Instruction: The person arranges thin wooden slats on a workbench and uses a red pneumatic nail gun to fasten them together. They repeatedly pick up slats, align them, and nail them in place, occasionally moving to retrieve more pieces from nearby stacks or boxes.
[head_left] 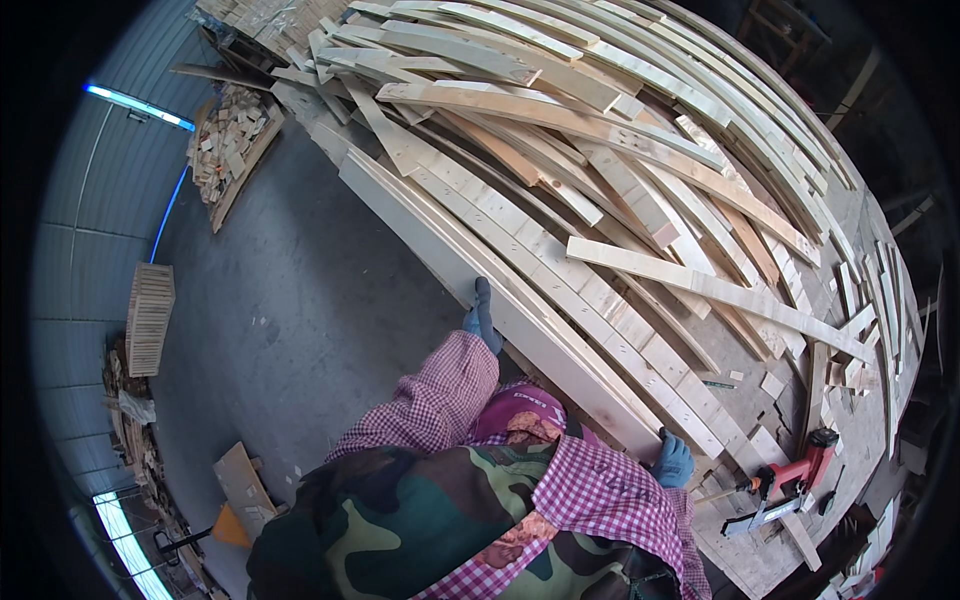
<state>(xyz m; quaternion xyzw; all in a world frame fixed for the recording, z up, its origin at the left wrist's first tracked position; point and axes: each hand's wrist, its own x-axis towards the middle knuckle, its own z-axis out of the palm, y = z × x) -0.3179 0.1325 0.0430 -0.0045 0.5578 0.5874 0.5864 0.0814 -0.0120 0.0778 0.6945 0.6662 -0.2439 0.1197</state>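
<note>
A long pale wooden board (pixel 572 375) lies along the near edge of the workbench, running from the upper left down to the lower right. My left hand (pixel 482 316), in a blue-grey glove, grips its near edge around the middle, with one digit over the top. At the board's lower right end, my right hand (pixel 673 463), in a blue glove, is closed on the corner, its fingers partly hidden. Beside it on the far side runs a jointed strip of wooden boards (pixel 600 308) dotted with small dark marks. A red nail gun (pixel 806 468) rests right of my right hand.
Loose wooden strips (pixel 650 180) are heaped across the bench (pixel 850 490) beyond the boards. On the grey floor (pixel 290 270) to the left stand a bin of wood offcuts (pixel 228 150) and a slatted wooden stack (pixel 150 318). A wooden panel (pixel 243 480) is near my left side.
</note>
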